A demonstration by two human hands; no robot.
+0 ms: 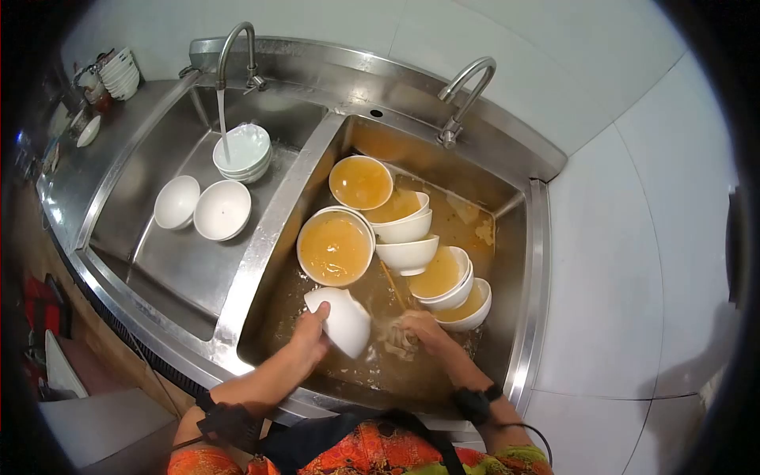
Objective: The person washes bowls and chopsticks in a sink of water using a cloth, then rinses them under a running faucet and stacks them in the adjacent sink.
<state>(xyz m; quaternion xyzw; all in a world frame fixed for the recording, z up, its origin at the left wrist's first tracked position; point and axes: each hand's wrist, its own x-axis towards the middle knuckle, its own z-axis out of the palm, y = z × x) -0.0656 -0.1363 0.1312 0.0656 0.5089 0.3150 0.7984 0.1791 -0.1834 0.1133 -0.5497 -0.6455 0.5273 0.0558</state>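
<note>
My left hand (310, 336) grips a white bowl (342, 323) by its edge, thumb on the outside; the bowl is tipped on its side above the murky water. Just right of it, my right hand (422, 326) is closed on a wet, crumpled cloth (398, 342), partly in the water. A thin yellowish stick (392, 283) slants up from near that hand. Beyond my hands, a stack of bowls (336, 249) holds cloudy orange-yellow liquid, and another filled bowl (361, 182) sits behind it. To the right, several tilted white bowls (409, 257) lean in a row.
Both hands work in the right sink basin (507, 237), under a curved faucet (473, 79). A metal divider (277, 214) separates the left basin, where water runs from a second faucet (237, 39) onto stacked white bowls (241, 154). More bowls (120, 75) stand on the left counter.
</note>
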